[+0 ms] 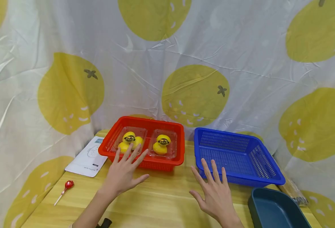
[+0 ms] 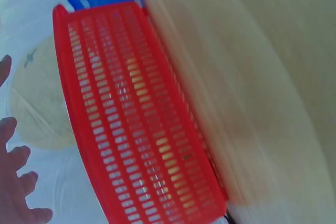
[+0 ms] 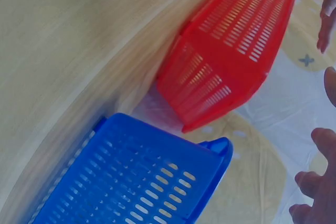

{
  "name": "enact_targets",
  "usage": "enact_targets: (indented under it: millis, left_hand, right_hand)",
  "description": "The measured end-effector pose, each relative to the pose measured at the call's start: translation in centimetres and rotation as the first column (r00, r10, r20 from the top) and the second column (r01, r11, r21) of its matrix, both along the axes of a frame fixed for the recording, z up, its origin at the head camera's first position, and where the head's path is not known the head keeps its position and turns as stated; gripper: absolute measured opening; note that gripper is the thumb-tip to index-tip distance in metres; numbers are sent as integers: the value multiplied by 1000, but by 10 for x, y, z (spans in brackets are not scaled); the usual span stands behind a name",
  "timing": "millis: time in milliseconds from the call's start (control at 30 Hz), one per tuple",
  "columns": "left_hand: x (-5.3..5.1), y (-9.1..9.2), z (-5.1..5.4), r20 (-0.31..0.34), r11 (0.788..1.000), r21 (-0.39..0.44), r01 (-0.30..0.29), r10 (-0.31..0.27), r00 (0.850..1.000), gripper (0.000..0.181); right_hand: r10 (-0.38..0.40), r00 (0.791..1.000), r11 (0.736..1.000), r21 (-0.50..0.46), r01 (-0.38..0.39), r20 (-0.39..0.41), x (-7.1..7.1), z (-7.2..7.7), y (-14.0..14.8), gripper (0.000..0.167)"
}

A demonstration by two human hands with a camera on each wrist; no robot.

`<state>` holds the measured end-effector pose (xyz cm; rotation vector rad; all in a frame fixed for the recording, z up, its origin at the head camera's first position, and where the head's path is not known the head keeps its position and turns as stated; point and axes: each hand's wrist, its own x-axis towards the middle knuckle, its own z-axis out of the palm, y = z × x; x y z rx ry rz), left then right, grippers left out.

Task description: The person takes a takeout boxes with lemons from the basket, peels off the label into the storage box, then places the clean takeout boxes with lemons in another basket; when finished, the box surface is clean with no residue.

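Note:
Both hands hover over the table with fingers spread, holding nothing. My left hand (image 1: 124,174) is in front of the red basket (image 1: 158,164), its fingertips overlapping the near rim in the head view. Inside that basket sit two clear plastic boxes of lemons, the left box (image 1: 143,130) and the right box (image 1: 171,154), each with a dark label. My right hand (image 1: 214,193) is nearest the blue basket (image 1: 227,151), just before its front left corner. In the left wrist view the red basket's slotted side (image 2: 136,114) fills the middle.
A white packet (image 1: 89,158) lies left of the red basket, with a red lollipop (image 1: 69,184) nearer the front. At the right front stands a dark teal tray (image 1: 278,209), beside a clear-wrapped brown item (image 1: 294,188). A black object (image 1: 106,222) shows by the left forearm. Lemon-print curtain hangs behind.

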<state>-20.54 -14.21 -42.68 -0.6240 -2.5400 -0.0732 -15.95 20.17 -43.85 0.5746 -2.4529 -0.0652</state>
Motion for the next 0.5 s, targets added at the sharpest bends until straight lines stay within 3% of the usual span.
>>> enact_targets:
  millis: [167,300,500]
  left_hand:
    - [-12,-23,6,119,995,91,-51,39,992,90]
    - [-26,-46,6,214,980,161,-116,80,974,89]
    - [-51,-80,6,304,950,240,-198,120,945,88]
  right_hand:
    - [-1,1000,1000,-6,1,1,-1,2,-1,70]
    - [-3,1000,1000,0,3,18,-1,4,-2,70]
    - [-12,999,1000,6,12,37,3,2,-3,69]
